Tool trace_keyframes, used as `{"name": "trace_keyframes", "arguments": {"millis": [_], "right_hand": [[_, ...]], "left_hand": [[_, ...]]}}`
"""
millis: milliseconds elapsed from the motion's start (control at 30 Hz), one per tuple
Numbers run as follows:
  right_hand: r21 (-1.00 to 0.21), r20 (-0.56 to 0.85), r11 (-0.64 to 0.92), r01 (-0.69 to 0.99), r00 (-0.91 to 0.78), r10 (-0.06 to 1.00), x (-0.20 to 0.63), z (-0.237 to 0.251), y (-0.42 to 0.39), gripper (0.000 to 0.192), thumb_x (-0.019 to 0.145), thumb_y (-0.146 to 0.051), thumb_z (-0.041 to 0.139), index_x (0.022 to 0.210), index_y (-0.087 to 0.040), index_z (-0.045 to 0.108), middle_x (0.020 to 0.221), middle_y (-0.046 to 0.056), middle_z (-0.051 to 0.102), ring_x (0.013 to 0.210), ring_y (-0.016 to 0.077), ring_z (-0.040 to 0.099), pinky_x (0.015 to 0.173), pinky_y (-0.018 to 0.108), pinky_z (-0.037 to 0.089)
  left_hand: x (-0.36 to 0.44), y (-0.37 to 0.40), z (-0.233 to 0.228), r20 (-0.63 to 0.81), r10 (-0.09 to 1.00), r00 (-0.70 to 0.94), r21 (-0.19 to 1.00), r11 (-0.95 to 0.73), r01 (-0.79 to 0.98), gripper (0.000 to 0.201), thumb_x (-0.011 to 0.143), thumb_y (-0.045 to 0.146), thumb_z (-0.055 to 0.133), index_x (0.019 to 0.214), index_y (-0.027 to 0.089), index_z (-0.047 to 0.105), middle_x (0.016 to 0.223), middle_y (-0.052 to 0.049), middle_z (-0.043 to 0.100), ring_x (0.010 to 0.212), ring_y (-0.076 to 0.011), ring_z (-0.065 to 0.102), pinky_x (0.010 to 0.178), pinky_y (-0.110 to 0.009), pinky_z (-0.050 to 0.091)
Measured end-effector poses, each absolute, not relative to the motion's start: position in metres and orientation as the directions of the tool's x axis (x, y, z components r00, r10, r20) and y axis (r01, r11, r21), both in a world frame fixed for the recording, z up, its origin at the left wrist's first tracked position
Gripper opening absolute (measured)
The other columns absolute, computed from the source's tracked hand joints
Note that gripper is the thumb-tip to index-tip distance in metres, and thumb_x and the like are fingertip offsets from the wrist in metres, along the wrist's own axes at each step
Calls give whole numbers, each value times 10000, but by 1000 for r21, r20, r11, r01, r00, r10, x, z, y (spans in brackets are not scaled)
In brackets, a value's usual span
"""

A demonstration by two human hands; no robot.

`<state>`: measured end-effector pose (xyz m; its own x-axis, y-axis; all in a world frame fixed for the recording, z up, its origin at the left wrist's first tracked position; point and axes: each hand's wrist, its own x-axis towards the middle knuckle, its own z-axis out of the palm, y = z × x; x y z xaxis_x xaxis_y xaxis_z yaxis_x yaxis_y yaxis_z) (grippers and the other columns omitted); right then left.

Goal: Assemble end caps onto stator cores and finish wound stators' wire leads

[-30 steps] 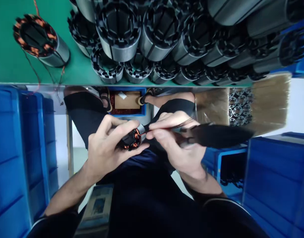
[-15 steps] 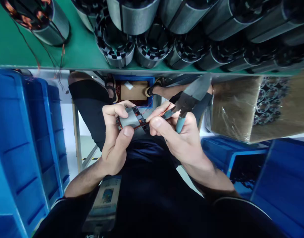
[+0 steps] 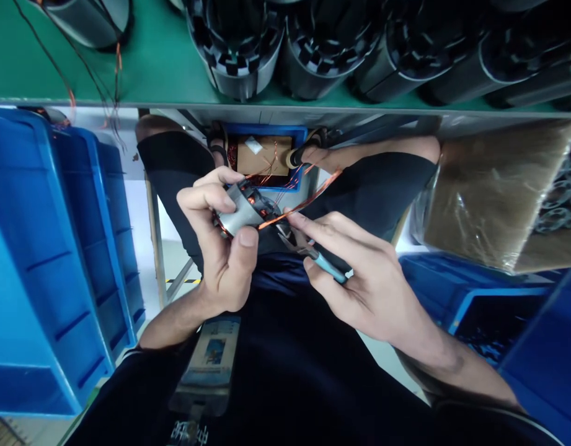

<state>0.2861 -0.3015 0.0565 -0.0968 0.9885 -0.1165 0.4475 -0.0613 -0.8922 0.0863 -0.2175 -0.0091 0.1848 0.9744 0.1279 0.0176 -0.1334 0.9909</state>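
My left hand [image 3: 222, 248] is closed around a small motor stator [image 3: 241, 209], a grey metal cylinder with copper windings inside. From its right end a bundle of orange copper wire [image 3: 313, 197] runs up and to the right, and finer strands spread above it. My right hand [image 3: 359, 272] grips wire cutters [image 3: 328, 267] with light blue handles. Their metal jaws point left, close to the stator's end and just under the wire bundle. The right index finger is stretched out against the wire. Whether the jaws touch the wire I cannot tell.
Several larger stators [image 3: 241, 80] stand on the green bench [image 3: 150, 74] in front. A blue bin [image 3: 301, 133] with cardboard and copper scraps sits on the floor between the feet. Blue crates [image 3: 29, 260] line the left; a plastic-wrapped carton [image 3: 485, 204] is at the right.
The cutters have swung from pointing up and away to having their jaws at the stator. The copper wire bundle now sticks out to the right. My view has tilted down slightly.
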Motion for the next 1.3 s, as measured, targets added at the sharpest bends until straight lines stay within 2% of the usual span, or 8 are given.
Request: {"name": "trace_keyframes", "arguments": {"millis": [100,333,533,700,800,933,1000,1300], "right_hand": [[-878,-120,-52,477,-113,986,286,57,-301,689,1068,-72,680,1741,-221,659,1188,82,768,1058,231,747,1007,397,687],[-877,-137,-60,477,-127,982,287,60,-301,648,1062,-58,673,1700,-173,685,1308,106,798,1160,233,782,1059,372,684],[-873,-83,-35,487,-77,994,283,57,-303,555,1086,-81,689,1621,-202,765,1100,64,852,851,171,779,791,292,678],[-867,-68,-34,497,-49,997,284,39,-295,342,1133,-292,821,1467,-235,866,1310,67,915,1054,215,896,994,294,714],[-872,-195,-139,469,-72,978,287,0,-275,367,1216,-447,683,1378,-204,905,1198,66,928,1061,236,889,993,309,670],[-822,-474,-387,416,-125,872,292,-82,-238,565,1233,-543,609,898,-159,853,678,20,756,696,160,711,776,276,545],[-800,-542,-455,392,-147,827,293,-122,-223,633,1237,-559,601,760,-169,749,569,2,662,561,128,609,677,267,504],[-732,-680,-632,255,-332,654,292,-196,-191,645,1196,-732,617,871,-185,724,536,-34,616,438,89,496,470,230,436]], "left_hand": [[89,-219,-6,220,959,180,972,-230,37,336,1085,585,719,1186,326,531,1213,-72,560,1253,-324,621,1114,-561,566],[87,-223,-1,252,949,189,954,-277,118,279,1103,560,707,1152,326,563,1211,-83,561,1258,-329,610,1142,-596,573],[85,-226,2,262,943,206,932,-302,198,279,1121,571,653,1155,323,530,1238,-86,580,1241,-332,621,1112,-616,595],[79,-227,-14,258,936,238,919,-314,237,259,1158,563,610,1221,327,524,1221,-79,536,1282,-320,615,1136,-575,579],[78,-221,-50,158,952,261,925,-236,298,278,1204,576,548,1266,310,496,1267,-79,513,1333,-297,605,1208,-535,549],[87,-203,-124,-213,965,156,881,121,457,399,1163,657,601,1231,286,471,1332,-116,582,1388,-310,590,1293,-530,537],[93,-193,-157,-311,945,100,841,224,492,354,1150,592,642,1209,287,471,1342,-134,621,1436,-324,579,1309,-546,538],[95,-179,-213,-424,903,-65,732,384,562,170,1127,266,644,1121,293,476,1231,-138,675,1468,-356,607,1309,-548,526]]}}
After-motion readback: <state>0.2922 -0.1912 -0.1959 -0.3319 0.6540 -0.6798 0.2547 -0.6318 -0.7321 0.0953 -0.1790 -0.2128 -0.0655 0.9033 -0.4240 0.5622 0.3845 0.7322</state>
